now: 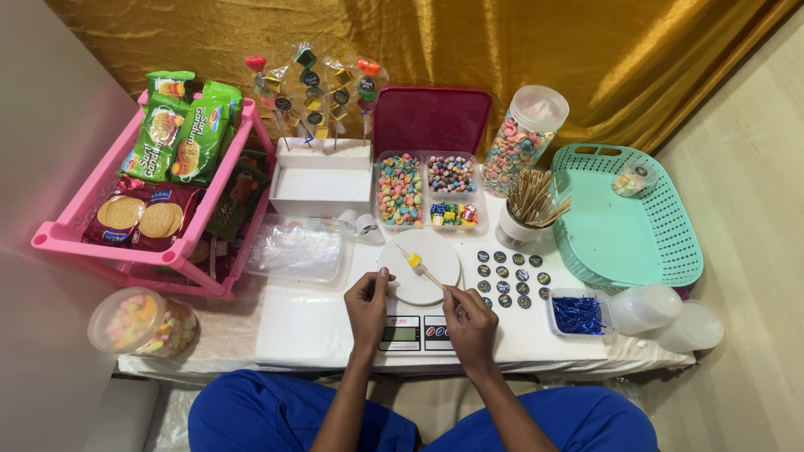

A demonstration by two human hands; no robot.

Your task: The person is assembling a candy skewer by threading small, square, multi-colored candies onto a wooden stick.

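Observation:
My right hand (471,322) pinches the near end of a thin wooden skewer (429,274) that slants up and left over the round white pan of a small kitchen scale (419,266). A yellow candy (414,260) is threaded on the skewer near its far end. My left hand (368,303) rests at the left rim of the scale pan, fingers curled together, apparently empty. A clear divided tray of coloured candies (427,190) lies just beyond the scale.
A cup of skewers (528,209) and round dark stickers (511,272) lie to the right, beside a teal basket (624,213) and a tub of blue twist ties (576,314). A pink rack of biscuit packs (159,184) stands left. Finished candy skewers (314,92) stand in a white block.

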